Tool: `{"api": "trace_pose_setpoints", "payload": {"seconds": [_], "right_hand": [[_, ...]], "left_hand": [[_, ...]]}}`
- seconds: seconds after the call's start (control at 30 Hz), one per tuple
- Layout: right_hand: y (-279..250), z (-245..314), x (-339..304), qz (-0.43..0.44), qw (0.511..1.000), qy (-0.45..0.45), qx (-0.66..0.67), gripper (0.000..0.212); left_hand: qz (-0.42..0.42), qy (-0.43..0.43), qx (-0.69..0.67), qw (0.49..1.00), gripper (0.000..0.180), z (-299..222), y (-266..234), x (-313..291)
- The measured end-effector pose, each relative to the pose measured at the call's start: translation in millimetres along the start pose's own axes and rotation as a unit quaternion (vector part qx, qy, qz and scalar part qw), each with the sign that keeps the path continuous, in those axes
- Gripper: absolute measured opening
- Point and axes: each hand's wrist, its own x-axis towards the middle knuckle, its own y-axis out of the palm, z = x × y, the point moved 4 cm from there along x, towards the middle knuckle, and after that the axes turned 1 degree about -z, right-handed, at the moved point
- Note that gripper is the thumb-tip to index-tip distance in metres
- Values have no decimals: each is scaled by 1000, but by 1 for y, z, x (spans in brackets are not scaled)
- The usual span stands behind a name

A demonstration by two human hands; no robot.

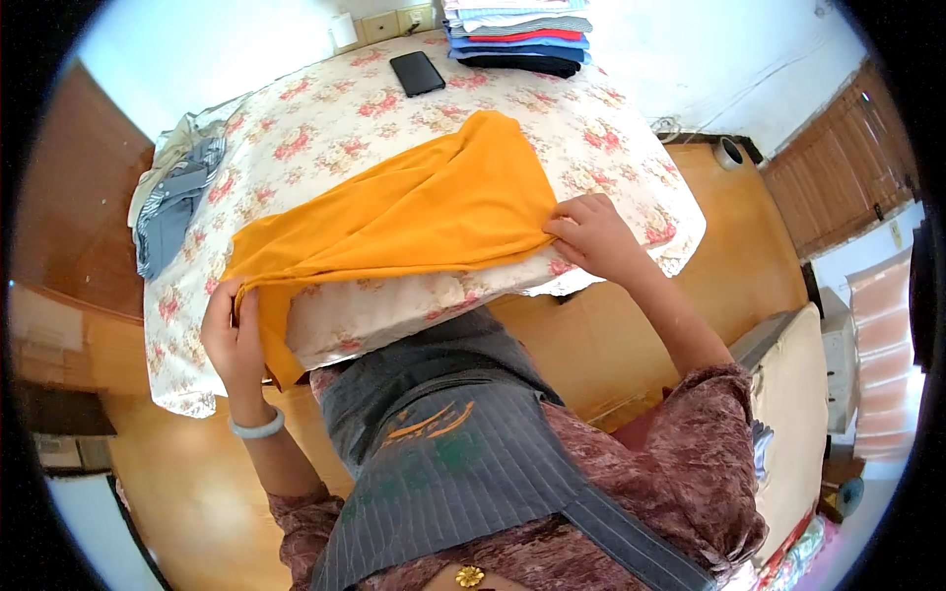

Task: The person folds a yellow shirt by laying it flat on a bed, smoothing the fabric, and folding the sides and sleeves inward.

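Note:
A yellow-orange garment [424,207] lies spread and partly folded over a table with a floral cloth; its exact kind I cannot make out. My left hand [233,330] is closed on its near left end, and a strip of the fabric hangs over the table's front edge there. At the garment's right end, my right hand [593,236] pinches the near corner between thumb and fingers. Between the hands the near edge runs almost straight, with loose creases across the middle.
On the floral tablecloth [325,123], a black phone [417,74] lies at the back, beside a stack of folded clothes [519,39]. Grey and striped clothes [182,202] drape over the left edge. A beige-topped couch or bed [793,404] stands at the right.

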Motion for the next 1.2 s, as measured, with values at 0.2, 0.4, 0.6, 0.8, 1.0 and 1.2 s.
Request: {"api": "trace_pose_setpoints", "payload": {"seconds": [0.2,0.4,0.6,0.8,1.0,1.2], "right_hand": [[-28,-29,71,-150,944,160,245,14],[-105,-43,206,-318,895,191,246,19],[-187,34,262,-452,883,-15,126,11],[-156,56,275,-294,943,-139,65,37],[-142,52,271,-300,920,-33,251,36],[-115,52,264,-259,916,-11,305,42]], "left_hand": [[70,-39,58,995,13,4,-29,56],[75,25,-1,997,16,-18,-75,136],[18,-24,-2,1000,19,-40,-147,168],[79,55,158,983,19,-9,-163,151],[-115,24,27,993,25,-14,-197,147],[-209,44,91,973,27,-22,-192,137]]}}
